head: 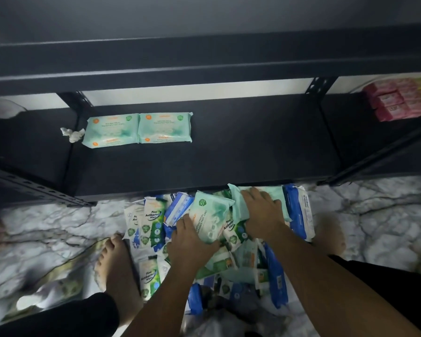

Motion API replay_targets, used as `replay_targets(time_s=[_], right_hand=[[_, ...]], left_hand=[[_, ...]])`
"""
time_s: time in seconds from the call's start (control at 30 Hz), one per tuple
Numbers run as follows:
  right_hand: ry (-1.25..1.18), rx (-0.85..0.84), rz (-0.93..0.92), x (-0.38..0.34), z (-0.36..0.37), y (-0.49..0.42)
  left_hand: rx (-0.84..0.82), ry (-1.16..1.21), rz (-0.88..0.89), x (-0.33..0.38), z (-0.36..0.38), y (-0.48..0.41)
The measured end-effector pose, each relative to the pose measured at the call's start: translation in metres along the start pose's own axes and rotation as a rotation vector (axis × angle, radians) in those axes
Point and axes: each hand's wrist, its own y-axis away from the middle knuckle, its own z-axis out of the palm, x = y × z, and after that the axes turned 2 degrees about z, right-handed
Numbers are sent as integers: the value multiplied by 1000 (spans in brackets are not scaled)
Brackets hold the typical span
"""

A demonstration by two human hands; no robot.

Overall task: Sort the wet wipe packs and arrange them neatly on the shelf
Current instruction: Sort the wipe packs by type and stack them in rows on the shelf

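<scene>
The mint-green pack (210,215) sits on the pile (151,222) on the floor (374,215), gripped at its near-left edge by my left hand (188,242). My right hand (263,210) grips a second mint pack (238,205) just to its right. I judge it best to lift both clear of the pile, then lay them flat and squared against the matching pair (165,127) on the shelf (229,154).

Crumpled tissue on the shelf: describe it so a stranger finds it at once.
Look at the black shelf. Two mint-green packs lie side by side on it; the tissue sits at their left end. It is the only white, wadded, unprinted thing there.
</scene>
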Motion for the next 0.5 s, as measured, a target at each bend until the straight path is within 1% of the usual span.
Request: replay_targets(time_s=[0.07,0.13,0.23,0.37,0.43,0.5], right_hand=[[-62,62,-12,4,-8,3],[-240,148,-34,12,-16,9],[-641,206,-30,20,-32,24],[-1173,166,88,28,-62,48],[-1537,124,192,28,-70,63],[-1898,61,205,21,-67,79]], left_hand=[[4,5,22,-4,-3,1],[-4,37,35,-5,-9,5],[-13,1,70,-6,-21,12],[-13,-49,106,-17,-36,17],[4,-45,123,-23,-40,18],[30,-41,126,-28,-44,21]])
